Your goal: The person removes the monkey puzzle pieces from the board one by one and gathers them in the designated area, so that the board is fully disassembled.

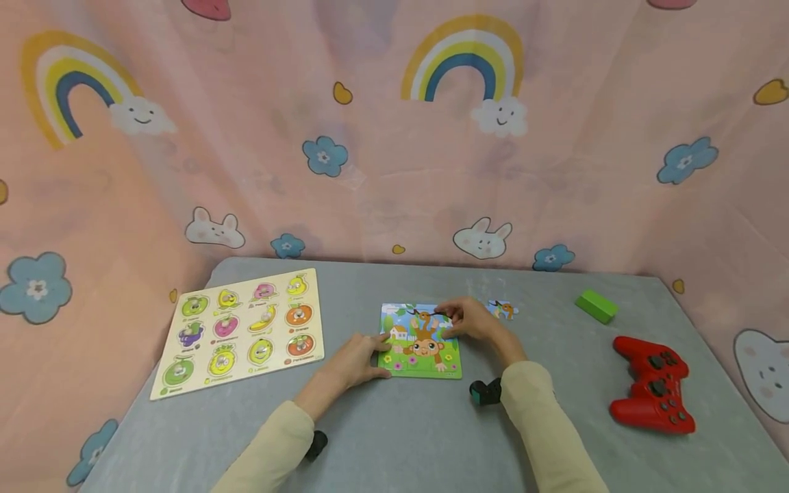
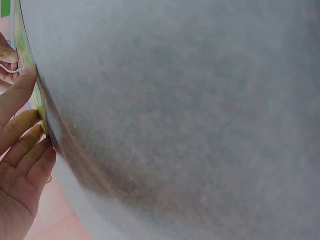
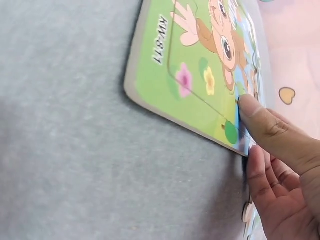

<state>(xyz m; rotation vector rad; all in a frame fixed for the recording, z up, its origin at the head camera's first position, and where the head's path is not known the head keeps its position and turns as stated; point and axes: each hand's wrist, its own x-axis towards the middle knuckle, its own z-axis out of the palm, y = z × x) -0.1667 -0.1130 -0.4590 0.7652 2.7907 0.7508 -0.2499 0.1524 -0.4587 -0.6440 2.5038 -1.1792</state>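
In the head view, one monkey puzzle (image 1: 425, 347) lies flat on the one grey table (image 1: 407, 438), in front of the person. Two hands touch it. The left hand (image 1: 356, 359) rests at its edge toward eight o'clock, thumb and fingers spread apart. The right hand (image 1: 471, 320) is at its two o'clock corner, fingers bent; whether they pinch a piece I cannot tell. At least one loose puzzle piece (image 1: 507, 310) lies just beyond that hand, between two and three o'clock of the puzzle. Farther out that way is one green block (image 1: 596, 306); between three and four o'clock is one red game controller (image 1: 655, 385). At nine o'clock sits one fruit board (image 1: 240, 327) with twelve fruits in three rows of four. Two rainbows show on the pink cloth (image 1: 382, 212) behind.

In the left wrist view, the left hand is at nine o'clock, its fingertips against the puzzle's edge; part of the right hand shows above, toward ten.

In the right wrist view, the right hand is near four o'clock, thumb laid on the puzzle and fingers bent by its edge. Two printed flowers, one pink and one yellow, show nearby.
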